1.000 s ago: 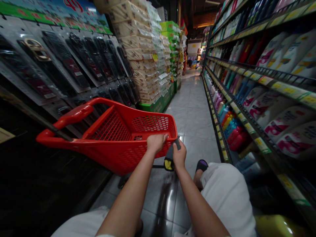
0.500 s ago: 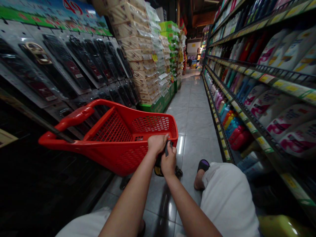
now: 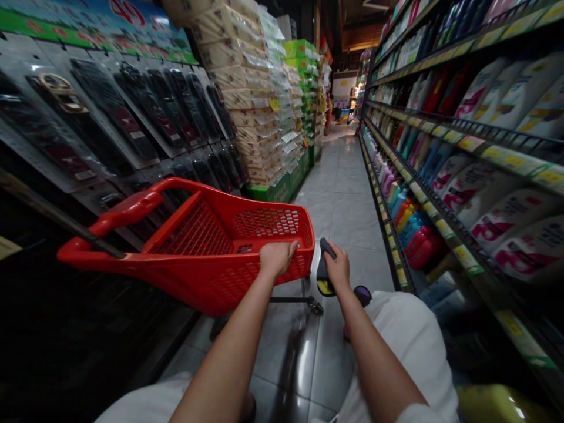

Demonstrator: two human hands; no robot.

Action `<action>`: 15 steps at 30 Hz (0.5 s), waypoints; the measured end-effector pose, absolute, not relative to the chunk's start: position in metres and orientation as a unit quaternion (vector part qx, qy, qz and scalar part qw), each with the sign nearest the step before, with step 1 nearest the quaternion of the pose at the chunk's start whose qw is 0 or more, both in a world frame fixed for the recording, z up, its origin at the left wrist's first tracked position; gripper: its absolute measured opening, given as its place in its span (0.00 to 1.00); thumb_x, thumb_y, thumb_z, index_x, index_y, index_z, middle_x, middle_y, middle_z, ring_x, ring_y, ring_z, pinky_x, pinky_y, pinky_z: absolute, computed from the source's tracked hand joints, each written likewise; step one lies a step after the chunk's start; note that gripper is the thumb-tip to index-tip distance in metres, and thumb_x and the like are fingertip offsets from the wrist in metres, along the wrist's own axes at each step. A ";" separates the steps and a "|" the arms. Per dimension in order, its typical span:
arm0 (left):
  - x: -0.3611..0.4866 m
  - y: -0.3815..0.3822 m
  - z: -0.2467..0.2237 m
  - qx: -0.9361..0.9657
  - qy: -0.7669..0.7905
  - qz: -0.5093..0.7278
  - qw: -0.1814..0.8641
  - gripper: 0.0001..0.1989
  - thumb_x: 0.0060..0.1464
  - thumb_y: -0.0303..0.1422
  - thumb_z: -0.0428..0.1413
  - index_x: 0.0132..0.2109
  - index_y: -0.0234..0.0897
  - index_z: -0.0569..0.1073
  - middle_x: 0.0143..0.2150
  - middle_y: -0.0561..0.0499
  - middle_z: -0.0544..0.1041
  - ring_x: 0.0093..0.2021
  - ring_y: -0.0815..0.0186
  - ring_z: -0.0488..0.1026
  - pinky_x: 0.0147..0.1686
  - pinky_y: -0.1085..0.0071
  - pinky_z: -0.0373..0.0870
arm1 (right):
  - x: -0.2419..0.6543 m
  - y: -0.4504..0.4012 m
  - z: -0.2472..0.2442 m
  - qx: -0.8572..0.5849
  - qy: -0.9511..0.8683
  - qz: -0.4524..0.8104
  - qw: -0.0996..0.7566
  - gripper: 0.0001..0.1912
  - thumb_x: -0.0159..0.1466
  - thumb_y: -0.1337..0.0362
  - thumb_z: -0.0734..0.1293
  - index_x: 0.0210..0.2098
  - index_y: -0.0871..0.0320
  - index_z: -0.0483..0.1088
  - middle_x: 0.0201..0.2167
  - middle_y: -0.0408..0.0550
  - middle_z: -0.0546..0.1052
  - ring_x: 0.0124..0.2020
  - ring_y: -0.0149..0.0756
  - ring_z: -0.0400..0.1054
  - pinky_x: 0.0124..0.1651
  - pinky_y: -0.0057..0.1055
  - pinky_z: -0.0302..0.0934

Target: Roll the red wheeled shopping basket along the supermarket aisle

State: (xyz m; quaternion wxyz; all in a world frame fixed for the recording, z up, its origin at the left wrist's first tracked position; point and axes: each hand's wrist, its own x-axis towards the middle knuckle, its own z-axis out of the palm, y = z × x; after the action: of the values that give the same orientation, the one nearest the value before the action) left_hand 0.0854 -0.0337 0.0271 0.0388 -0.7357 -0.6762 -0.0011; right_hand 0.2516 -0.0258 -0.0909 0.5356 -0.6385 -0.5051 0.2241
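One red cart (image 3: 176,276): left fingers (image 3: 291,249) grip rim (image 3: 229,258), right fingers (image 3: 335,252) clutch grey-yellow item (image 3: 323,271).

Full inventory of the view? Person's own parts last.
Perforated plastic shopping cart: 1, red, left
Cloth-like item: 1, dark grey and yellow, beside cart's front end
Packaged belts: many, mostly black, hanging left
Printed banner: 1, multicoloured, above belts
Wrapped packs: many, beige, stacked beyond cart
Stacked boxes: several, bright green, farther along
Plastic bottles: many, mixed colours, right shelves
Rounded object: 1, yellow, bottom right
Tiled floor: 1, grey, centre
Sandal: 1 clear, black and purple, lower right
Trousers: 1 pair, white, bottom
Left hand: 1, bare, on cart's near rim
Right hand: 1, bare, holding item
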 end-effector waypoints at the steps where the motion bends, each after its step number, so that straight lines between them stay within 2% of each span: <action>1: 0.086 -0.033 0.027 -0.735 -0.677 -0.002 0.040 0.33 0.67 0.47 0.34 0.44 0.36 0.80 0.41 0.37 0.81 0.43 0.51 0.78 0.39 0.63 0.69 | 0.250 -0.019 -0.091 -0.614 -0.502 0.244 0.558 0.25 0.60 0.66 0.61 0.56 0.62 0.72 0.48 0.55 0.74 0.50 0.40 0.68 0.56 0.36 0.62; 5: 0.087 -0.032 0.025 -0.733 -0.679 -0.005 0.043 0.32 0.67 0.47 0.35 0.45 0.36 0.80 0.41 0.37 0.81 0.43 0.52 0.78 0.39 0.63 0.69 | 0.223 -0.017 -0.094 -0.594 -0.481 0.253 0.593 0.25 0.61 0.63 0.60 0.56 0.63 0.71 0.50 0.57 0.75 0.52 0.40 0.67 0.59 0.37 0.59; 10: 0.087 -0.032 0.024 -0.740 -0.671 -0.004 0.046 0.32 0.67 0.46 0.34 0.45 0.36 0.80 0.40 0.37 0.81 0.42 0.53 0.78 0.39 0.64 0.69 | 0.184 -0.052 -0.123 -0.624 -0.429 0.231 0.611 0.31 0.63 0.60 0.60 0.65 0.60 0.62 0.51 0.57 0.72 0.53 0.41 0.67 0.57 0.38 0.61; 15: 0.087 -0.033 0.026 -0.735 -0.676 -0.003 0.048 0.32 0.67 0.47 0.35 0.44 0.36 0.81 0.40 0.37 0.81 0.42 0.51 0.78 0.38 0.63 0.70 | 0.180 -0.055 -0.136 -0.586 -0.416 0.307 0.624 0.29 0.62 0.60 0.61 0.62 0.59 0.65 0.47 0.53 0.76 0.50 0.43 0.69 0.53 0.40 0.64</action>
State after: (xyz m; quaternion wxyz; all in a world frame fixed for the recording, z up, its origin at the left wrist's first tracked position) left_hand 0.0872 -0.0330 0.0255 0.0484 -0.7350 -0.6763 -0.0026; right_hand 0.1796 -0.0547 -0.1356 0.6243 -0.5856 -0.4156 0.3075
